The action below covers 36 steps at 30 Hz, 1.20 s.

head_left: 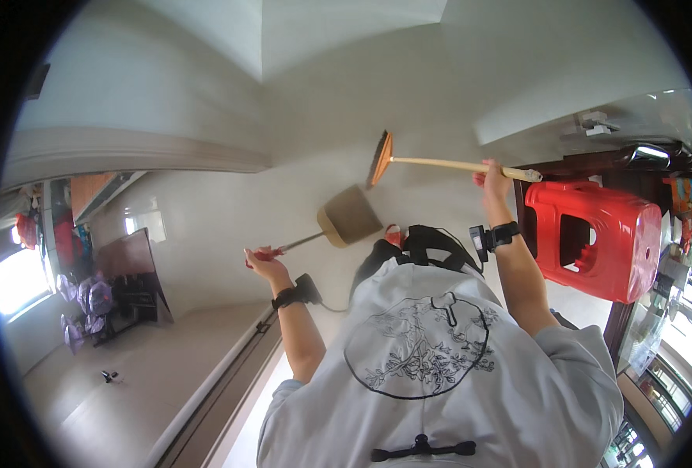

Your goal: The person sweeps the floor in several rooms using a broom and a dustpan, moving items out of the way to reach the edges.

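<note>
My left hand [264, 261] grips the red end of a long-handled dustpan [349, 216], whose tan pan rests on the pale floor ahead of my feet. My right hand [493, 179] is closed around the pale wooden handle of a broom [440, 163]. The broom's orange bristle head [379, 157] sits on the floor just beyond the dustpan, a small gap between them. Both wrists wear black bands. My grey shirt with a black printed drawing fills the lower middle.
A red plastic stool [596, 234] stands to the right, close to my right forearm, beside dark wooden furniture [635, 168]. At left, a sliding door track [221, 374] runs across the floor, with purple bags [85, 300] and dark furniture beyond.
</note>
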Available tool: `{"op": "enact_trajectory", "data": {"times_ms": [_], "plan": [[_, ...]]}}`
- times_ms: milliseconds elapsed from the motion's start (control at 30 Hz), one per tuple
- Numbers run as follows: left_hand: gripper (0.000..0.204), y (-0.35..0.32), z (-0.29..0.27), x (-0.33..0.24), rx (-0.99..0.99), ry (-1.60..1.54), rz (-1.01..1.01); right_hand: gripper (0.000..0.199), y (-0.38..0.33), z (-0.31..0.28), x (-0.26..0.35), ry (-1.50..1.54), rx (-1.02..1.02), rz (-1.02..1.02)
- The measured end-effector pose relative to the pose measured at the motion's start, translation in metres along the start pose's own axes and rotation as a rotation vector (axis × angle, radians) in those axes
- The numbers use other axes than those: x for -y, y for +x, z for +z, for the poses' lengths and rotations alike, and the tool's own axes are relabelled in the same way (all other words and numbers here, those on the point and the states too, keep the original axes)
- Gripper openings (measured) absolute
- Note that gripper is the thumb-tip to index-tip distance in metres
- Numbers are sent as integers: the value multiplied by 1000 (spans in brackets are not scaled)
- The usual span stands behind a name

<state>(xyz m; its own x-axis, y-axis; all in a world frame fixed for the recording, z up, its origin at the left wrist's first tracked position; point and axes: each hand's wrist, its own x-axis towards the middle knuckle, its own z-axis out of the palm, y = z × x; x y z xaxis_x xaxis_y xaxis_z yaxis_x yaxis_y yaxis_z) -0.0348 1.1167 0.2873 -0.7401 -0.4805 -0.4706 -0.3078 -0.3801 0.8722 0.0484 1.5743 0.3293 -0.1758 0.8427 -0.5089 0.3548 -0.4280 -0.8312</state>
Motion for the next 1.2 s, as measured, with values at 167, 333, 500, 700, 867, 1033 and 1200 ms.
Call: {"op": "enact_trajectory", "data": {"times_ms": [167,333,500,700,867,1033,1200], "plan": [[46,-1,8,-17,-142,-54,-11,19,-11,22,32,-93,61,-196],[45,2,6,-23,-216,-134,-9,20,-9,27,50,-186,93,-337],[46,1,5,-25,-228,-126,-3,20,-5,27,57,-423,95,-400],[45,29,34,-15,-97,-92,88,13,35,37,23,-750,156,-829],[43,32,65,13,238,98,203,10,-8,44,-13,-876,472,-1082],[44,34,92,6,389,84,157,16,-63,74,-43,-566,428,-765],[41,30,92,-4,316,124,171,21,-59,61,-26,-103,440,-66]]}}
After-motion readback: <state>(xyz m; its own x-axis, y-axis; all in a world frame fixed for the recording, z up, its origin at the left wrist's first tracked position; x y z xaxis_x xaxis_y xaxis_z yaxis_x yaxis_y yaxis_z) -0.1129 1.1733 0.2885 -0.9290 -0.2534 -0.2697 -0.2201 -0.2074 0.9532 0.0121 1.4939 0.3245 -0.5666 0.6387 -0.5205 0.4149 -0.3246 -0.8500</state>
